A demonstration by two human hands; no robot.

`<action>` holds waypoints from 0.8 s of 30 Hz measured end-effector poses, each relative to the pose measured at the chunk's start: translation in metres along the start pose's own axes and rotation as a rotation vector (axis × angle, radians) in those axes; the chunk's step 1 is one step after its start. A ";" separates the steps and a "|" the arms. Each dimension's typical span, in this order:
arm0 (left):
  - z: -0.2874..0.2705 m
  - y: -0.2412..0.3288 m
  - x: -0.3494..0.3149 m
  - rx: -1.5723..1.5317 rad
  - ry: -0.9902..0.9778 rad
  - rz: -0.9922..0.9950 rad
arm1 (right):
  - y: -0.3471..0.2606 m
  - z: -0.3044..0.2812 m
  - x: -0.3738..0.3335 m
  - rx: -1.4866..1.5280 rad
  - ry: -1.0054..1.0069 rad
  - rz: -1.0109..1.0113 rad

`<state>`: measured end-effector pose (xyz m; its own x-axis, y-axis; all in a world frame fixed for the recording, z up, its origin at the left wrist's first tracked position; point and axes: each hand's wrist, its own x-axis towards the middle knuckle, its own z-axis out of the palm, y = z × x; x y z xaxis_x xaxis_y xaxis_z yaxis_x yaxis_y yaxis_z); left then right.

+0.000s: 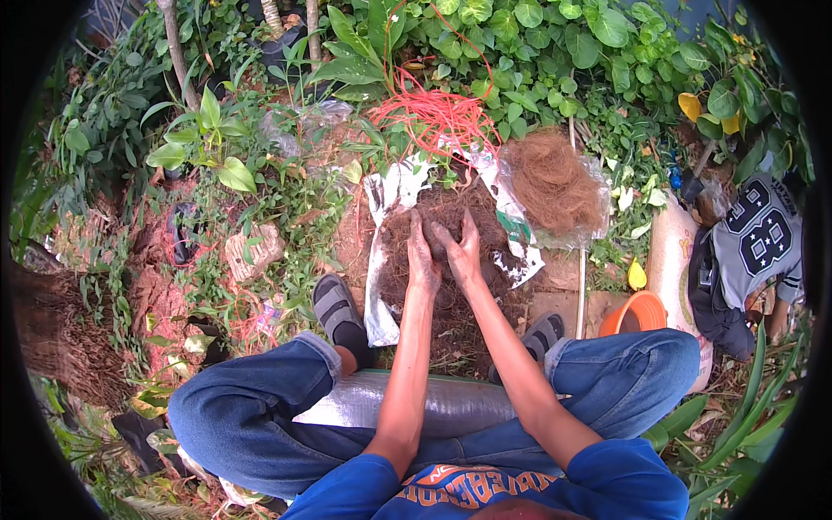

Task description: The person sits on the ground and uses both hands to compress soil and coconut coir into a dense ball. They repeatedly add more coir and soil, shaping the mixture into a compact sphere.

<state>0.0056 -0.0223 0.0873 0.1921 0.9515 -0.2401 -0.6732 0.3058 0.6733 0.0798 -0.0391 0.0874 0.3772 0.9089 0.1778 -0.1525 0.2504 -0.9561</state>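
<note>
My left hand (pixel 422 254) and my right hand (pixel 464 251) are side by side over a heap of dark fibrous soil (pixel 485 230). Their palms face each other, fingers pointing away from me, cupped around a dark clump of soil (pixel 443 232) that is partly hidden between them. Soil smudges both hands. Under the heap lies a torn white plastic sack (pixel 382 299), its edges showing on both sides. Just beyond the heap is a tangle of red plastic string (pixel 440 121).
Brown coconut fibre (pixel 552 180) rests on clear plastic at the right. Nearby are a thin pole (pixel 581 282), an orange pot (pixel 640 305) and a full pale sack (pixel 672 243). Another person's grey sleeve (pixel 787 284) shows at far right. Leafy plants (pixel 598 43) line the back.
</note>
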 end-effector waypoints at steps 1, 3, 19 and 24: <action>0.003 0.010 -0.006 -0.004 0.047 0.009 | -0.003 -0.001 0.001 0.079 -0.105 0.047; 0.001 0.009 -0.005 -0.086 0.052 0.073 | -0.008 -0.004 0.004 0.238 -0.312 0.140; -0.005 -0.005 0.005 0.321 0.195 0.258 | -0.013 0.001 0.001 -0.036 0.022 -0.055; 0.000 -0.003 0.000 0.161 0.193 0.059 | -0.004 -0.001 0.002 0.132 0.044 0.050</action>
<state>0.0076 -0.0237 0.0850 0.0059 0.9488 -0.3159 -0.5542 0.2661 0.7887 0.0825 -0.0383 0.0911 0.4051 0.9066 0.1181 -0.2895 0.2498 -0.9240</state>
